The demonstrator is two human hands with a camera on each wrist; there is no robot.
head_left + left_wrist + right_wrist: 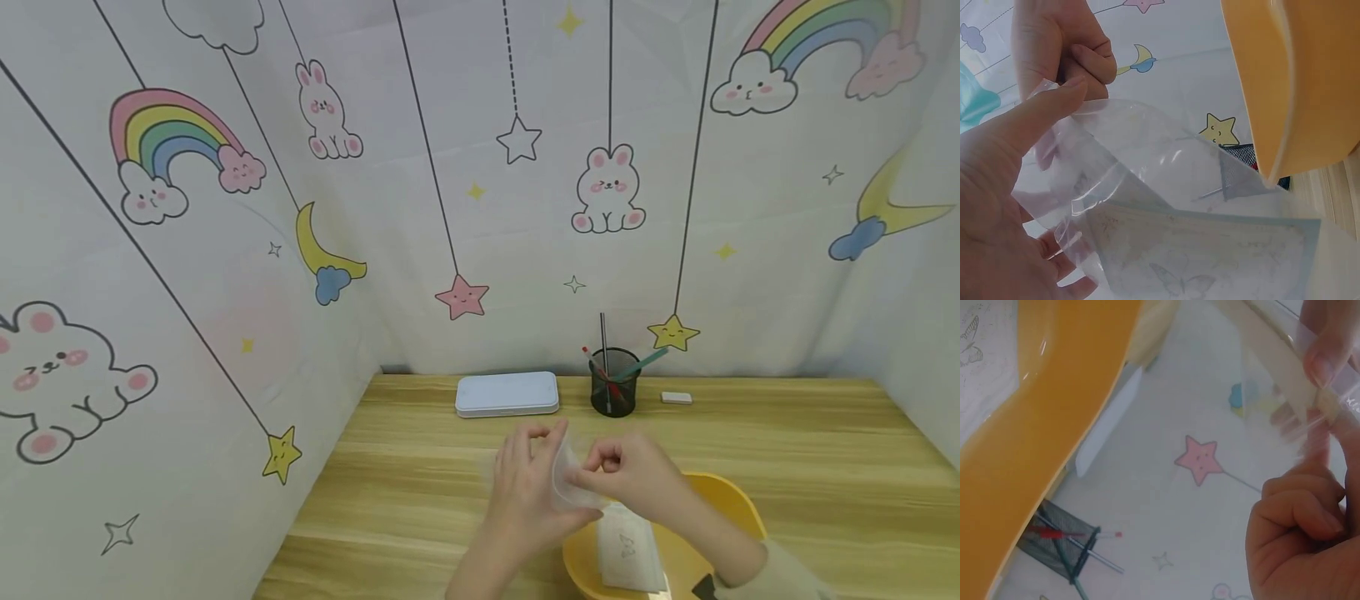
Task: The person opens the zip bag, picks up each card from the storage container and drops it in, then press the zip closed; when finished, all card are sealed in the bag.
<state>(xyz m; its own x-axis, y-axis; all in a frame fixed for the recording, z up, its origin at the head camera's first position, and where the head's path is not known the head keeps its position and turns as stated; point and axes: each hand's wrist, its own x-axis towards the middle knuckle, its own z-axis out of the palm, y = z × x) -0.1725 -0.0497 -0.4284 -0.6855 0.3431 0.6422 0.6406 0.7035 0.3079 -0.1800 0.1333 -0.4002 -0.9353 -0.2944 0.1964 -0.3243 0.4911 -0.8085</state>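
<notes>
My L hand (pixel 521 487) & R hand (pixel 637 473) are close tog., both pinching a thin clear plastic bag (pixel 567 492), held up above the wood-grain table (pixel 832 442) by a rounded yellow plastic basin (pixel 735 500). A pale blue-edged rect. sheet (pixel 1210 250) w/ butterfly print shows thru the bag; a whitish rect. packet (pixel 630 558) w/ line drawing lies in the basin.

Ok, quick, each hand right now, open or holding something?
Left hand: holding a clear plastic bag between thumb and fingers.
Right hand: fingers curled, pinching the same bag.
</notes>
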